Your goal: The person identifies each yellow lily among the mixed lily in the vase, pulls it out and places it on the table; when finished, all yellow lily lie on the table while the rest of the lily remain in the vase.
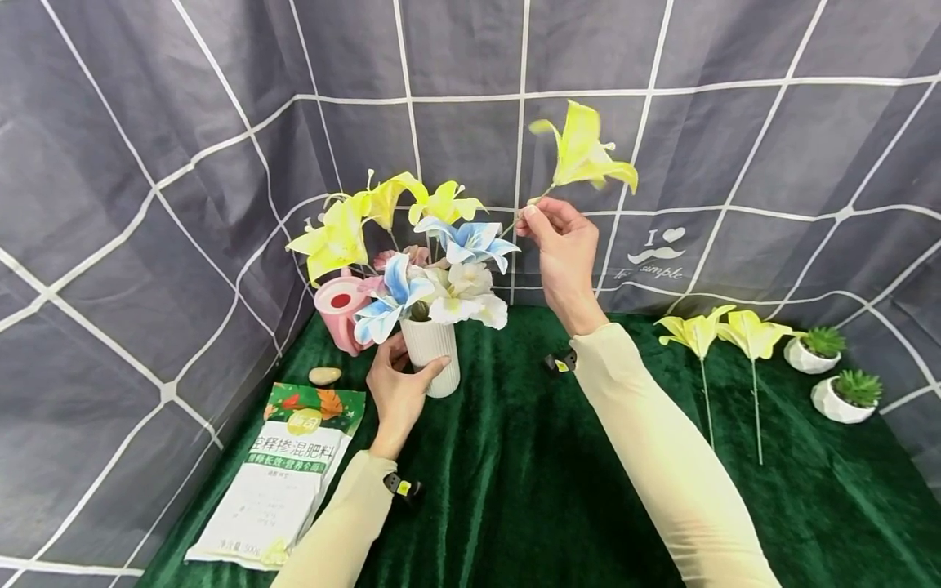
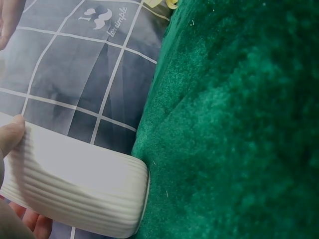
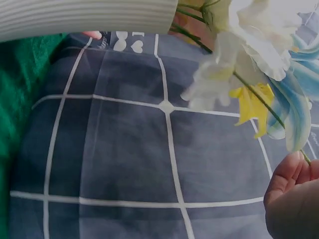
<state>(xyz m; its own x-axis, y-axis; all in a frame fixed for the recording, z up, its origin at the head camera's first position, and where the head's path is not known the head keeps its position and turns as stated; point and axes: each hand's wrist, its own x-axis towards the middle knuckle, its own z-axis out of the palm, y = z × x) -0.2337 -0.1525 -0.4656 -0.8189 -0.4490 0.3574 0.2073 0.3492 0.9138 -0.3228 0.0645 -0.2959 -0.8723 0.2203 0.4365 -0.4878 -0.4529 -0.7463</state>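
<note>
A white ribbed vase (image 1: 434, 359) stands on the green cloth, filled with yellow, blue, white and pink artificial flowers. My left hand (image 1: 400, 388) grips its lower body, thumb across the front and fingers behind, as the left wrist view also shows on the vase (image 2: 79, 179). My right hand (image 1: 566, 249) pinches the stem of a yellow lily (image 1: 584, 151) between thumb and fingertips, to the right of the bouquet. The bloom points up and right, while the stem slants down left behind a blue lily (image 1: 470, 241). In the right wrist view the green stem (image 3: 259, 97) crosses the white flowers.
A pink watering can (image 1: 340, 314) stands behind the vase at left. Nearer are a pebble (image 1: 325, 376) and a fertilizer bag (image 1: 283, 482). Two yellow lilies (image 1: 755, 335) lie at right beside two potted succulents (image 1: 845, 398). A grey checked curtain (image 1: 456, 49) encloses the back and left.
</note>
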